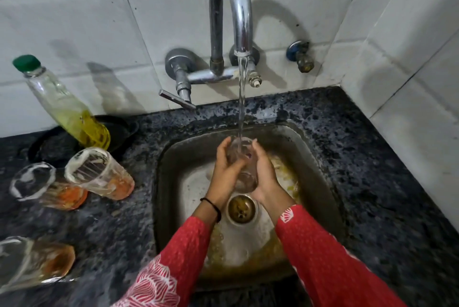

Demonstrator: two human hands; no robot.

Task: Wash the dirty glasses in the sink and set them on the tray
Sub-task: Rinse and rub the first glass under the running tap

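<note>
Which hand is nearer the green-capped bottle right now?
Left. The left hand grips the glass on the side facing the bottle; the right hand holds its far side.

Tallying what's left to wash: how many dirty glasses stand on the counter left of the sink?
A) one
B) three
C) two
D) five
B: a back glass, a left glass and a near glass, all orange-stained, stand on the counter.
</note>
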